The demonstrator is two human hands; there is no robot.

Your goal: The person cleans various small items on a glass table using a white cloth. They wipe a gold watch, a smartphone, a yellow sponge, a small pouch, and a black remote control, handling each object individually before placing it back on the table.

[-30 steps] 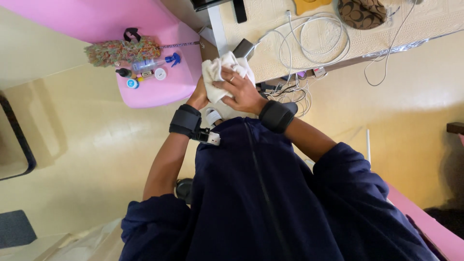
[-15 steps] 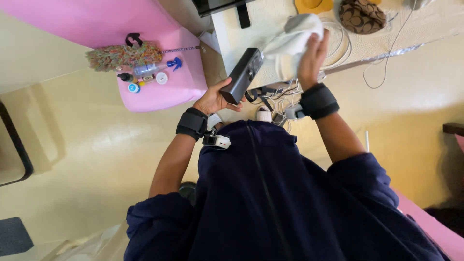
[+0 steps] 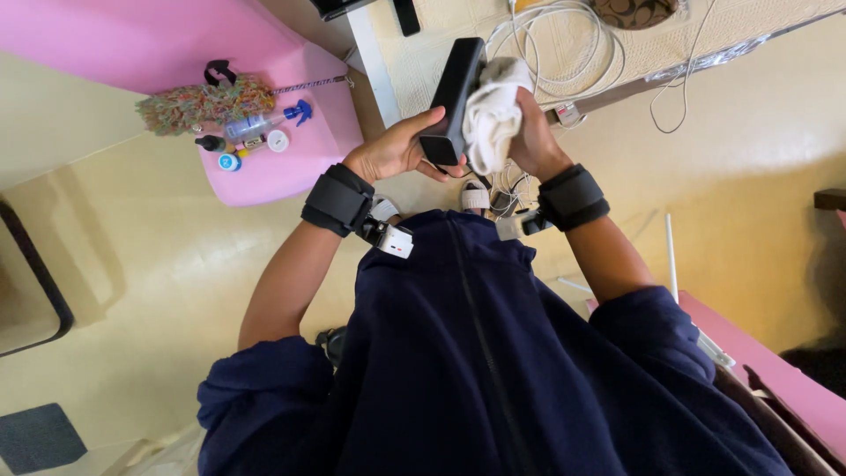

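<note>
Head view, looking straight down over a dark navy zip jacket with both sleeves pushed up. Left hand clamped around the lower end of a black rectangular device, thumb and fingers wrapped on its sides, device tilted upward and held in the air above the near edge of the cream mat. Right hand closed on a bunched white cloth, cloth pressed flat against the right face of the device. Both hands close together, meeting at the device, touching nothing else. Black wrist straps on each forearm, a small white module hanging just under the left one. Coiled white cable lying on the mat beyond the hands, near its far edge. Off to the left, a pink surface with a multicoloured fluffy duster, a clear spray bottle with blue trigger and a few small round caps gathered near its rounded corner, well apart from the hands. Yellowish floor below.
</note>
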